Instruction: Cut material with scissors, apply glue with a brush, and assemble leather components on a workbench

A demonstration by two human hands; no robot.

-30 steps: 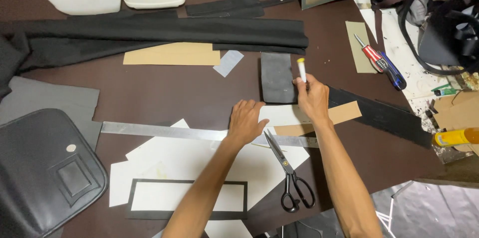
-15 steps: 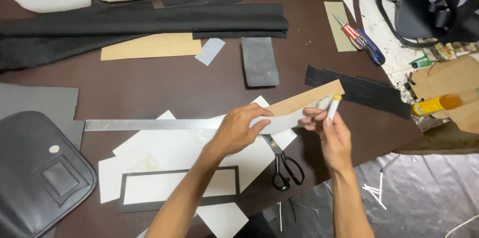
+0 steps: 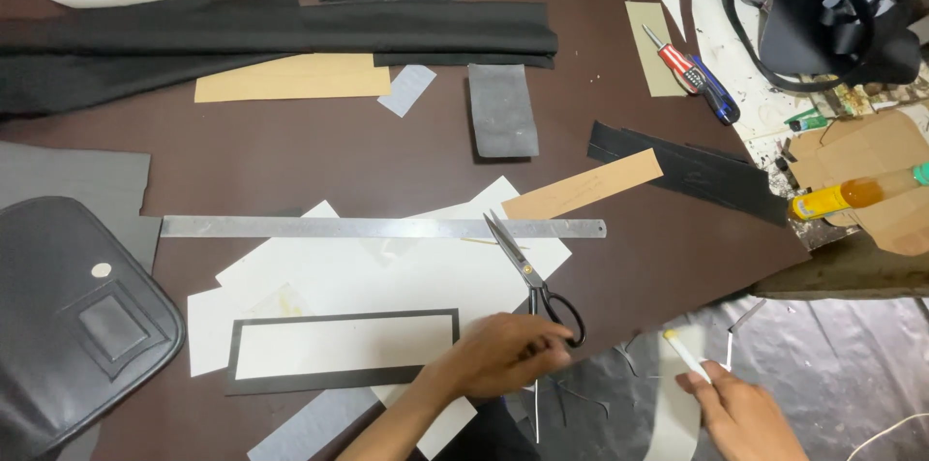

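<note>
Taking the steel ruler point(image 3: 382, 227) as landmark: above it a broad band of bare brown table point(image 3: 290, 156) lay open for a hand to pass, bounded farther up by the black fabric roll point(image 3: 281, 30) and a grey patch point(image 3: 501, 108). Below the ruler, white paper sheets point(image 3: 387, 277) lay flat, but the open scissors point(image 3: 532, 277) crossed its right part. Left of it a black bag point(image 3: 77, 326) blocked the way.

I have drawn both hands back to the table's near edge: my left hand point(image 3: 503, 356) by the black-handled scissors point(image 3: 534, 279), my right hand point(image 3: 740, 413) with the white marker pen point(image 3: 685, 355), off the long steel ruler point(image 3: 382, 227).
</note>
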